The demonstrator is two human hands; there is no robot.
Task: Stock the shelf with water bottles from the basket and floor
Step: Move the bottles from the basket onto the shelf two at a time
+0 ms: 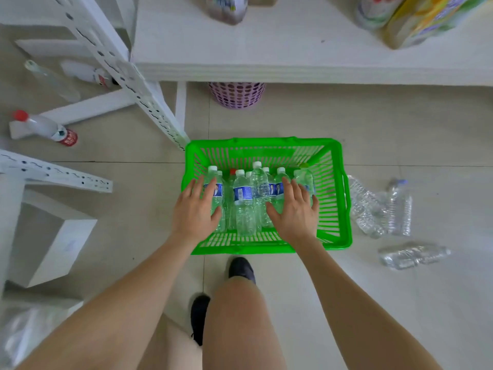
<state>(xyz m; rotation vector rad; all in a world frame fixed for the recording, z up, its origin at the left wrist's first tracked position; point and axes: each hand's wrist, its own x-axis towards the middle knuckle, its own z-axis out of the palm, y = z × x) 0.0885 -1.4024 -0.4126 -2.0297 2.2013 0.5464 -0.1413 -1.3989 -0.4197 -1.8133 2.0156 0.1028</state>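
Reaching with both hands into a green basket [266, 142] packed with water bottles [244, 198].

The left hand [196, 209] and right hand [294, 212] are both spread, palms down, fingers parted and curled round nothing; whether they touch plastic cannot be told. The water bottles sit in a row under and between the hands, long axes running the same way as the fingers, white caps beyond the fingertips. The left hand covers the outermost bottle on its side, the right hand one near the other end, so each looks equally near a pick. Loose bottles [373, 209] lie on the floor out past the right hand's little finger; the shelf [266, 49] is ahead, beyond the fingertips.
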